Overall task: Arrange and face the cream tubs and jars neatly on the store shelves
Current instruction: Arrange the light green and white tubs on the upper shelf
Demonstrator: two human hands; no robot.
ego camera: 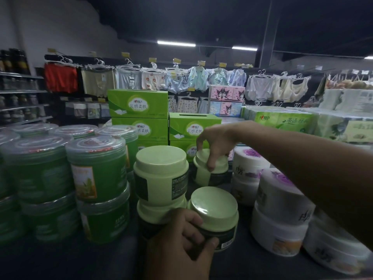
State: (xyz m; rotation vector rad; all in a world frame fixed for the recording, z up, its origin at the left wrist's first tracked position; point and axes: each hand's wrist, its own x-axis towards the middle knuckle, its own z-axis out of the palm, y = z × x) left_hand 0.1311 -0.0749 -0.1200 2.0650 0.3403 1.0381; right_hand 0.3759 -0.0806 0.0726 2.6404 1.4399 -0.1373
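Left hand [181,239] grips front jar [215,206]; right hand [218,142] grips rear jar [202,176].

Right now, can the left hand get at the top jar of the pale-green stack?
Probably yes, once freed. The left hand grips the front pale-green jar; the stack's top jar stands just beside it, up and left, with nothing between. The right hand is off at the back jar.
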